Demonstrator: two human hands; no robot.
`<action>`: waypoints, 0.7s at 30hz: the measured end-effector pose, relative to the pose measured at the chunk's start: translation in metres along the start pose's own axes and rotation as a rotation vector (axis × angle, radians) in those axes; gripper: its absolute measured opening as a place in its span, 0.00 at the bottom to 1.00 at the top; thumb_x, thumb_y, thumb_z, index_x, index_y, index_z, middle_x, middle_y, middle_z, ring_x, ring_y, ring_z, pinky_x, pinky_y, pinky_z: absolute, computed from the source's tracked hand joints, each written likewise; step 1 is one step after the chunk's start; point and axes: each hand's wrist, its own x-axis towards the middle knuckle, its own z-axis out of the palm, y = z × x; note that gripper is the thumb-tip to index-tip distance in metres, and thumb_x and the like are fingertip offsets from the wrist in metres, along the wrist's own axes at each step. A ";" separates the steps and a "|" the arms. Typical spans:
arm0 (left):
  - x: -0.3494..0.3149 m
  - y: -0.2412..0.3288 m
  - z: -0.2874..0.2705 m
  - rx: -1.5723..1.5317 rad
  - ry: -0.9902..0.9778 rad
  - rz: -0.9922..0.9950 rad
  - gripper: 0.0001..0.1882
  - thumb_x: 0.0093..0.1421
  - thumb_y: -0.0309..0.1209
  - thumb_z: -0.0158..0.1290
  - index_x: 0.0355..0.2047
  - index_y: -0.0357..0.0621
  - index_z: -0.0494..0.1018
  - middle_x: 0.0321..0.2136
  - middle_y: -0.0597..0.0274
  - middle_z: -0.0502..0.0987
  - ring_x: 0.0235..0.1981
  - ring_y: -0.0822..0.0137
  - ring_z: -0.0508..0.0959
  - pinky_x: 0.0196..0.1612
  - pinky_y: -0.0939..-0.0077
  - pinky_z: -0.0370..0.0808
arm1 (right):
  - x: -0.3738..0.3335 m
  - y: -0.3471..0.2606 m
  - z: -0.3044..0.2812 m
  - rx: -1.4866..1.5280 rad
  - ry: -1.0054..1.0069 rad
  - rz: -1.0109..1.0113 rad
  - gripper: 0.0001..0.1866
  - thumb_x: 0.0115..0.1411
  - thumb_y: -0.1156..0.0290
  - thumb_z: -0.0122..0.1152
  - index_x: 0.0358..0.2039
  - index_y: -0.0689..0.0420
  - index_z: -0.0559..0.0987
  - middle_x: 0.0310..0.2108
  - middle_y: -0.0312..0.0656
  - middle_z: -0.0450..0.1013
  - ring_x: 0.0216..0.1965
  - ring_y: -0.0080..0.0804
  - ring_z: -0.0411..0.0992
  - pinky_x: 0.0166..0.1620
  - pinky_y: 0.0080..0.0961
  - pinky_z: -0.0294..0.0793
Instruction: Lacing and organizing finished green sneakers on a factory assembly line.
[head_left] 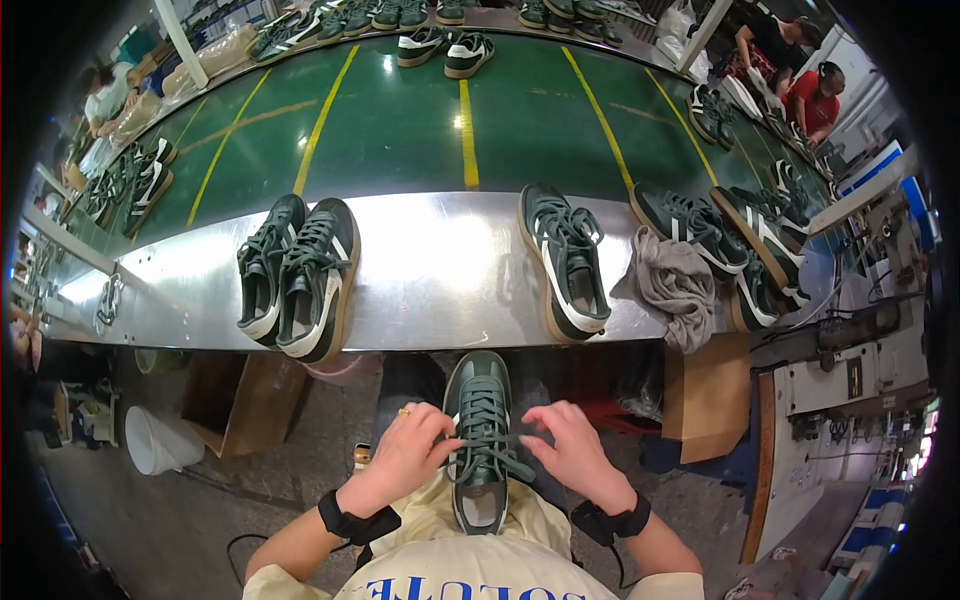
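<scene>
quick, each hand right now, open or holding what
Left hand: thumb and fingertips close together at the laces of the green shoe; grip cannot be told.
Right hand: open, thumb and fingers apart, nothing seen held.

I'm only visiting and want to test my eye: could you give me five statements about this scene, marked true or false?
1. A shoe lies between the left hand and the right hand. True.

2. The ring is on the right hand. False: the ring is on the left hand.

3. The belt is green with yellow lines across it. True.

4. The cloth is bright red. False: the cloth is greyish.

5. The white bucket is on the right side of the picture. False: the bucket is on the left, on the floor.
</scene>
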 end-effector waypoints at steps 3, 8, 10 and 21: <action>0.010 0.030 -0.004 0.139 -0.010 0.302 0.12 0.49 0.36 0.62 0.27 0.44 0.72 0.26 0.60 0.69 0.31 0.56 0.69 0.34 0.66 0.66 | 0.008 -0.010 -0.002 -0.005 0.078 -0.101 0.09 0.50 0.66 0.64 0.28 0.55 0.75 0.23 0.38 0.69 0.29 0.39 0.69 0.34 0.35 0.68; 0.010 0.028 0.004 0.342 -0.256 0.282 0.12 0.46 0.39 0.62 0.24 0.45 0.74 0.26 0.62 0.68 0.33 0.59 0.71 0.36 0.68 0.65 | 0.009 -0.025 0.025 -0.136 -0.194 -0.240 0.10 0.51 0.63 0.63 0.25 0.56 0.77 0.24 0.42 0.71 0.28 0.37 0.71 0.31 0.30 0.68; 0.012 0.033 -0.003 0.198 -0.265 0.302 0.11 0.49 0.35 0.60 0.22 0.42 0.74 0.26 0.61 0.69 0.34 0.61 0.71 0.38 0.66 0.67 | 0.008 -0.020 0.014 0.152 -0.278 -0.050 0.09 0.53 0.64 0.62 0.26 0.56 0.77 0.25 0.40 0.72 0.27 0.34 0.71 0.33 0.27 0.68; 0.002 0.028 -0.025 -0.110 -0.521 -0.444 0.16 0.61 0.41 0.52 0.27 0.38 0.75 0.22 0.69 0.75 0.25 0.71 0.74 0.31 0.76 0.71 | 0.003 -0.003 -0.004 0.995 -0.720 0.711 0.18 0.65 0.57 0.50 0.27 0.58 0.75 0.18 0.31 0.69 0.14 0.16 0.62 0.22 0.14 0.62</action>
